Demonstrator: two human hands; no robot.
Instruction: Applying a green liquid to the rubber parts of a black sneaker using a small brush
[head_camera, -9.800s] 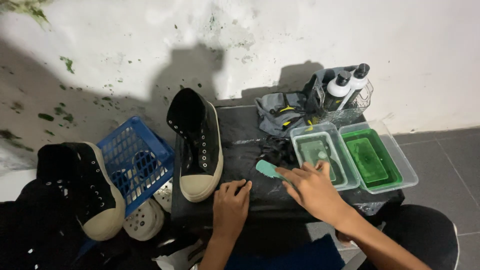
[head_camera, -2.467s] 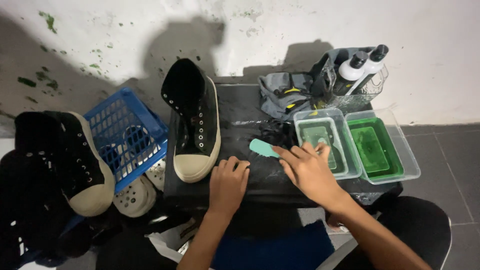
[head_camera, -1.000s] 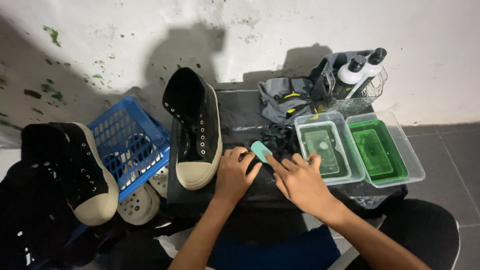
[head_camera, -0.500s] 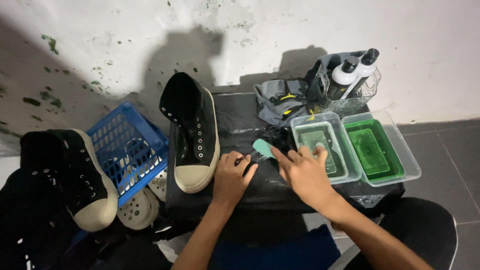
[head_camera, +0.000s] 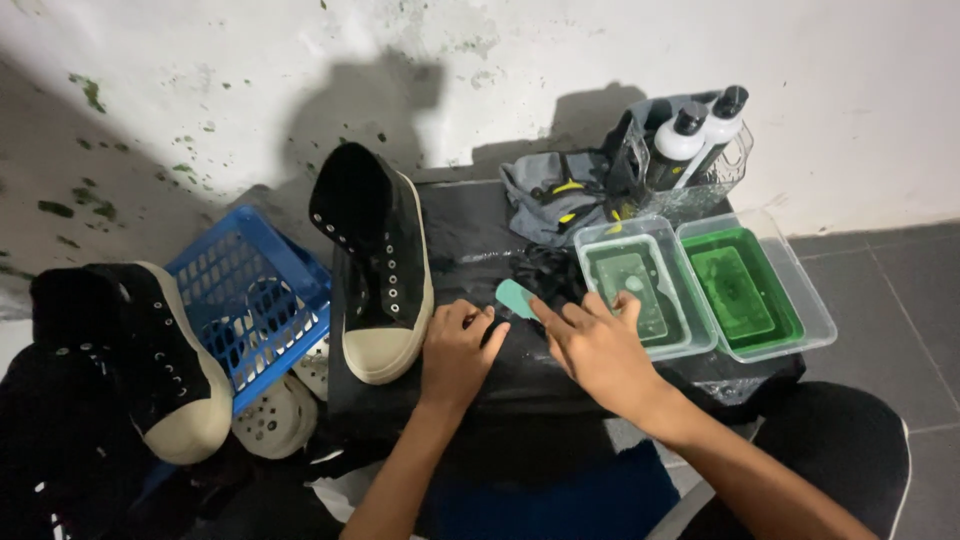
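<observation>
Head view: at the centre of the frame the right hand (head_camera: 600, 345) pinches a small teal brush (head_camera: 517, 298) between thumb and forefinger, its other fingers spread loosely toward the tubs. The brush sticks out up and left from the fingertips, over a black cloth (head_camera: 480, 235) that covers the low table. Just left of it the left hand (head_camera: 455, 350) lies palm down on the cloth with its fingers curled in and gripping nothing, the fingertips close to the brush; I cannot tell whether they touch it.

Left of that hand, almost touching it, a black high-top shoe (head_camera: 380, 265) with a cream toe cap stands on the cloth, toe toward the lower edge of the frame. Just above the brush lies a dark bundle that looks like laces (head_camera: 545, 270). Right of the right hand sit two clear plastic tubs side by side: the nearer tub (head_camera: 632, 285) with dark green liquid, the farther tub (head_camera: 755, 285) with brighter green. Above them, in the upper right, a clear holder carries two bottles (head_camera: 700, 135) with black caps, and a crumpled grey cloth (head_camera: 550, 195) lies beside it.

In the left of the frame a blue basket (head_camera: 250, 300) stands on the floor, a second black shoe (head_camera: 150, 355) at the lower left of it, and pale clogs (head_camera: 275, 415) below the basket.
</observation>
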